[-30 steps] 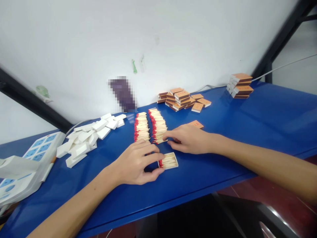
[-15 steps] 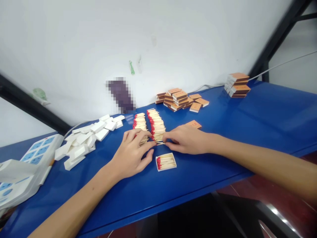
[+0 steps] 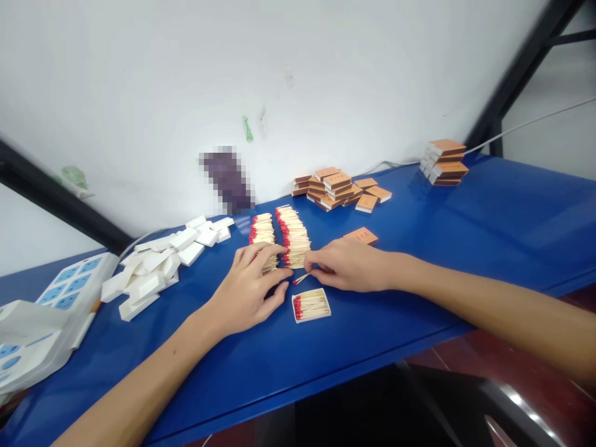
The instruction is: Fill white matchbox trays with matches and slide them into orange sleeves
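Observation:
My right hand [image 3: 349, 266] pinches a matchstick [image 3: 300, 279] between thumb and fingers, its red head pointing left and down; whether a second stick lies with it I cannot tell. Just below is a small white matchbox tray [image 3: 313, 320], part filled with matches [image 3: 313, 303], red heads to the left. My left hand [image 3: 251, 287] rests with fingers apart on the table, its fingertips against the near ends of two long rows of matches, a left row [image 3: 263, 228] and a right row [image 3: 293, 231]. The left fingers partly cover the left row's near end.
White empty-looking trays [image 3: 153, 264] are heaped to the left, near a white power strip [image 3: 79, 279]. Orange matchboxes [image 3: 333, 186] are piled at the wall, with another stack [image 3: 444, 162] far right. One orange box [image 3: 362, 236] lies behind my right hand. The table [image 3: 419, 236] is blue.
My right hand has drawn the matchstick slightly away from the row's near end, and its red head now shows above the tray. My left hand has barely moved.

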A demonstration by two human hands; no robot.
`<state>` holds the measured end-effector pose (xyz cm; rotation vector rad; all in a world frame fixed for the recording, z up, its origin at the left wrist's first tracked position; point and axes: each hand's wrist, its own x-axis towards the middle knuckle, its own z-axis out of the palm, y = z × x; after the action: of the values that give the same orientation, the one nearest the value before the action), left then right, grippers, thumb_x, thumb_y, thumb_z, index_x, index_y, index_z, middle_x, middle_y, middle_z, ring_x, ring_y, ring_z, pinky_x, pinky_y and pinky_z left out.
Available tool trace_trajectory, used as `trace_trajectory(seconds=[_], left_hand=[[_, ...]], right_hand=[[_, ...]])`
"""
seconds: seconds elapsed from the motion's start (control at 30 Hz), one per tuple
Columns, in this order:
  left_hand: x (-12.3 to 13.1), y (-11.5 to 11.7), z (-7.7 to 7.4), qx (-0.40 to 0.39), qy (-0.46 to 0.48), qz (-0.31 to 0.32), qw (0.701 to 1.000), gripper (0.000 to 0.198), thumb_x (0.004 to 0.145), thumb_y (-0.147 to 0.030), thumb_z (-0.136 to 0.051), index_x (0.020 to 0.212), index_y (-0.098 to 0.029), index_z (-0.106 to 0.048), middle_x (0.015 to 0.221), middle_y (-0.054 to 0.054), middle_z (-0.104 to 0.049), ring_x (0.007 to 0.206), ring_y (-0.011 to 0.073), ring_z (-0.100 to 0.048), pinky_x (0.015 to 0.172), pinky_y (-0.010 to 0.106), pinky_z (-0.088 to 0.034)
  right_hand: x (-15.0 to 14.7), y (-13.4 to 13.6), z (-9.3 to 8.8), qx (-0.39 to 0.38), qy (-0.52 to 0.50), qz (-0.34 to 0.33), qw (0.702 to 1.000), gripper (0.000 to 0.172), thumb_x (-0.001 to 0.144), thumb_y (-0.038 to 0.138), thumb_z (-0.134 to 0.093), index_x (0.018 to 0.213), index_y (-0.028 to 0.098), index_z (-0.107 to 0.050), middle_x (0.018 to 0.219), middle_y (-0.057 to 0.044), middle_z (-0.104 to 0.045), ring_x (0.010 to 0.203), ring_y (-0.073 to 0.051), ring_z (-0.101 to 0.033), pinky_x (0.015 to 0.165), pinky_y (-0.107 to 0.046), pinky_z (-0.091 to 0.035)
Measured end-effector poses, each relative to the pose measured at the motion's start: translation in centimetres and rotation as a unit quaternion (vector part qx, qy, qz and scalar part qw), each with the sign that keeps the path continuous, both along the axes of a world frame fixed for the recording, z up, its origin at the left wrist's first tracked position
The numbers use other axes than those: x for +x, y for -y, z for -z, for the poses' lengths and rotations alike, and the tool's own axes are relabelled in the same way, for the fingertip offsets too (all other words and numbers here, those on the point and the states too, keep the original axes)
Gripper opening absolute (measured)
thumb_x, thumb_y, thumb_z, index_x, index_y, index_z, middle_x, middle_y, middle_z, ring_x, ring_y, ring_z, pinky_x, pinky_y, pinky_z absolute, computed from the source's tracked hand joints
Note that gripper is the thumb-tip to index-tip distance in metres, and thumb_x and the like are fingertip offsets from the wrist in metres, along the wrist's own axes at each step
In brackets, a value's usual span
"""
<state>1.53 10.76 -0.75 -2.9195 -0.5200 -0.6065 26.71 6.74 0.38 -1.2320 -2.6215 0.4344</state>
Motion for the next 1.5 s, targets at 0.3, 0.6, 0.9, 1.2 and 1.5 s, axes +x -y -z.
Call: trace_trajectory(seconds=[0.3, 0.6, 0.9, 1.2, 1.5], left_hand=[[-0.03, -0.07, 0.08, -0.002, -0.031, -0.014, 0.999, 0.031, 0.098, -0.024, -0.052, 0.123, -0.019, -0.069, 0.14, 0.017, -0.053, 0.126, 0.0365, -0.046, 0.098, 0.057, -0.042], [0.04, -0.13, 0.04, 0.0, -0.028, -0.014, 1.0, 0.028, 0.097, -0.023, -0.052, 0.117, -0.02, -0.072, 0.141, 0.016, -0.052, 0.127, 0.0361, -0.046, 0.098, 0.057, -0.042], [-0.03, -0.17, 0.16, -0.01, -0.036, -0.019, 0.999, 0.029, 0.098, -0.025, -0.052, 0.12, -0.019, -0.07, 0.14, 0.016, -0.052, 0.127, 0.0356, -0.046, 0.098, 0.055, -0.042], [-0.12, -0.08, 0.15, -0.017, -0.038, -0.022, 0.999, 0.029, 0.098, -0.025, -0.052, 0.121, -0.02, -0.07, 0.142, 0.015, -0.05, 0.129, 0.0349, -0.043, 0.101, 0.055, -0.04], [0.01, 0.03, -0.07, -0.026, -0.052, -0.021, 0.998, 0.033, 0.097, -0.02, -0.048, 0.124, -0.019, -0.068, 0.143, 0.014, -0.049, 0.13, 0.0344, -0.042, 0.101, 0.055, -0.039]], right_hand=[[0.11, -0.05, 0.49, 0.027, 0.003, -0.014, 1.0, 0.016, 0.093, 0.016, -0.048, 0.102, 0.018, -0.062, 0.077, -0.002, -0.063, 0.065, -0.015, -0.053, 0.06, -0.026, -0.028], [-0.16, -0.09, 0.26, 0.013, -0.006, -0.02, 1.0, 0.011, 0.095, 0.018, -0.05, 0.092, 0.019, -0.06, 0.075, 0.0, -0.063, 0.065, -0.014, -0.054, 0.061, -0.026, -0.028], [0.12, 0.08, 0.08, 0.022, -0.019, -0.026, 0.999, 0.008, 0.092, 0.018, -0.051, 0.089, 0.018, -0.058, 0.068, 0.002, -0.057, 0.058, -0.012, -0.048, 0.058, -0.027, -0.025], [0.11, 0.15, -0.14, 0.008, -0.017, -0.022, 1.0, 0.017, 0.092, 0.017, -0.052, 0.105, 0.017, -0.062, 0.072, 0.001, -0.059, 0.062, -0.013, -0.052, 0.061, -0.026, -0.029], [0.05, 0.06, 0.04, 0.012, -0.013, -0.01, 1.0, 0.015, 0.094, 0.022, -0.054, 0.105, 0.017, -0.064, 0.074, 0.0, -0.062, 0.062, -0.013, -0.051, 0.06, -0.026, -0.028]])
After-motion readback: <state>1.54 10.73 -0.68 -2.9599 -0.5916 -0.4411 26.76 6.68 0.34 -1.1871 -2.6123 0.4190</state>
